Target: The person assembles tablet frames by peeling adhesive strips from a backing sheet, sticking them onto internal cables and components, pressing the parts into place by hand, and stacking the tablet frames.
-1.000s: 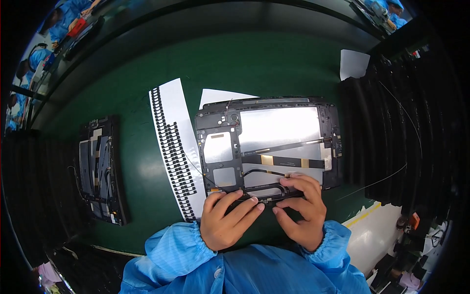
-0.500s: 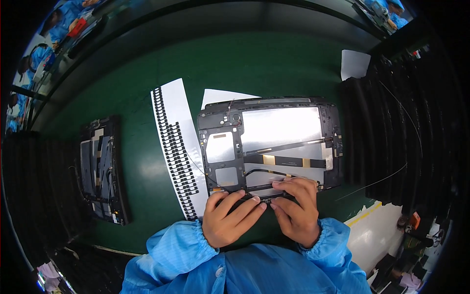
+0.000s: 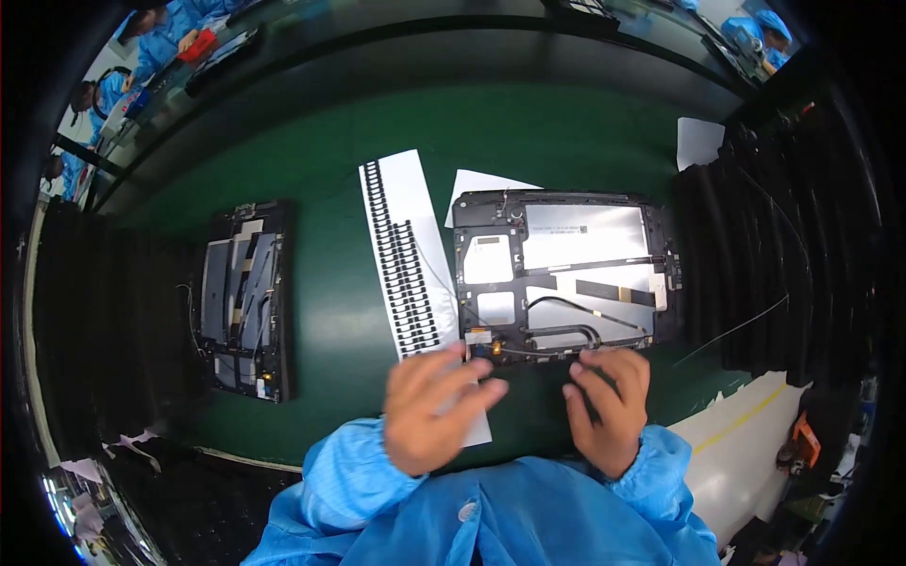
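Observation:
In front of me lies an opened tablet-like device (image 3: 585, 245), with a black frame, silver panels and thin black cables. My left hand (image 3: 432, 406) is over the device's near left corner and the sheet beside it, fingers spread and holding nothing, slightly blurred. At the near edge of the device is my right hand (image 3: 609, 406). Its fingers are bent and the thumb stands apart; the fingertips are at the frame by a looped black cable (image 3: 576, 332). Left of the device, partly under it, a white sheet (image 3: 425, 198) carries rows of small black stickers (image 3: 404, 283).
A second opened device (image 3: 247, 302) lies at the left on the green table (image 3: 330, 330). Dark stacks (image 3: 104, 311) (image 3: 774, 274) line both sides. Behind the device is another white sheet (image 3: 481, 181). People in blue work beyond the table.
My left hand has lifted off the device's near edge and spread its fingers. The right thumb has come away from the frame. The whole view has shifted, and the cable at the near edge now forms a loop.

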A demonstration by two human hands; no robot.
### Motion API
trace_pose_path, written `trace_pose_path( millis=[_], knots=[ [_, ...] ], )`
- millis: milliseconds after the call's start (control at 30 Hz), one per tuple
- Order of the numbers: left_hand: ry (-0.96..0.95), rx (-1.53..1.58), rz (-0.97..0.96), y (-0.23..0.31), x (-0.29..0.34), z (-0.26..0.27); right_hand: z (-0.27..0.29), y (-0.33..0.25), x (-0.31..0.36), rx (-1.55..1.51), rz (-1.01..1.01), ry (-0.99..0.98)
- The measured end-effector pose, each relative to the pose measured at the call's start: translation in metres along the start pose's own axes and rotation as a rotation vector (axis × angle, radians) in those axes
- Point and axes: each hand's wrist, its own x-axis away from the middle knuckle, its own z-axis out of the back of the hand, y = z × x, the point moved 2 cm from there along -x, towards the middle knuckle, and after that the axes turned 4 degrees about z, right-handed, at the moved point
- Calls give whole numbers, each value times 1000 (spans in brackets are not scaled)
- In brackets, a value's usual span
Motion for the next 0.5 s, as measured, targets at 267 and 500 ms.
trace_pose_path(
  millis=[267,500],
  knots=[
    [-117,-55,267,-43,42,10,-75,-62,22,-273,-118,-112],
    [-88,-103,230,-42,43,7,-111,-75,21,-1,-84,-33]
  ],
)
